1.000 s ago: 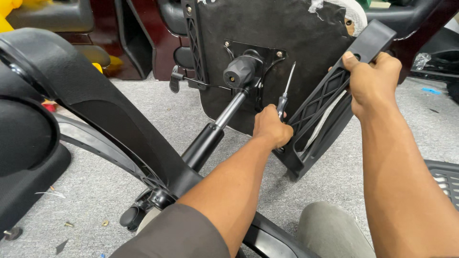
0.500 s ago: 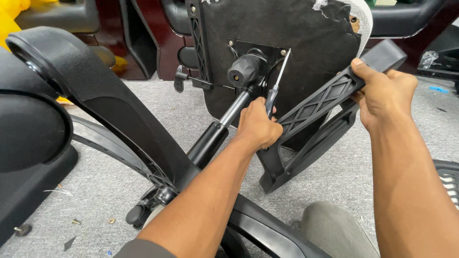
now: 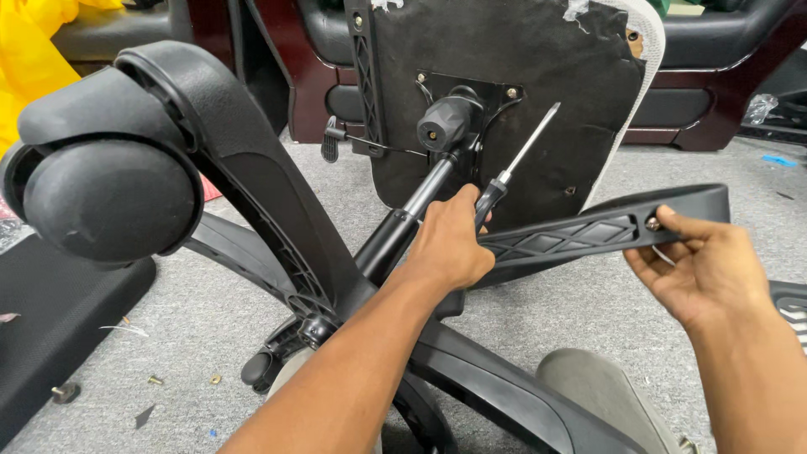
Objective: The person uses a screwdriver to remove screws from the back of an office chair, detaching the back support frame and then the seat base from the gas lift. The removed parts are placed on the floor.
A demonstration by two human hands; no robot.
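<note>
While the left hand (image 3: 450, 248) grips a screwdriver (image 3: 514, 166) (tip raised), the right hand (image 3: 702, 269) holds the black armrest bracket (image 3: 588, 231).

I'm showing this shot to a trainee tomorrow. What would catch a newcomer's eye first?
Probably the overturned office chair, its seat underside facing the camera at top centre with the gas cylinder sticking out. In the middle, the left hand grips a screwdriver, while the right hand holds a black ribbed armrest bracket. A big caster wheel looms at left.
</note>
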